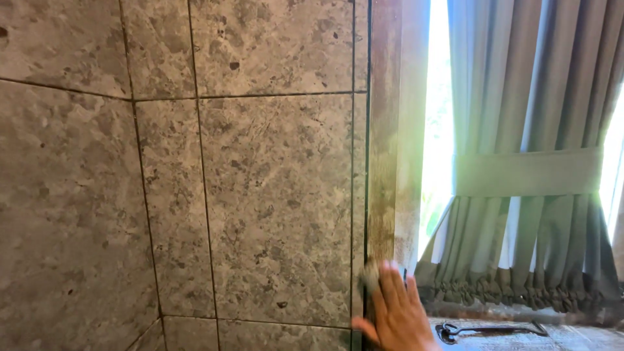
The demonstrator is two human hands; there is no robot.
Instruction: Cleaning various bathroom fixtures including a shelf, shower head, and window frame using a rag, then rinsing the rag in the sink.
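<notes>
My right hand (pixel 395 312) is at the bottom of the view, back toward me and fingers pointing up. It lies flat against the foot of a brown wooden frame post (pixel 390 130), where the post meets the grey stone-look wall tiles (pixel 273 195). A small greyish pad or cloth (pixel 369 273) shows, blurred, under the fingertips and is pressed against the wood. My left hand is out of view.
Right of the post, a grey curtain (pixel 526 175) gathered by a band hangs before a bright window (pixel 439 117). A dark metal latch or hook (pixel 487 328) lies on the sill below. Dark grout lines cross the tiles.
</notes>
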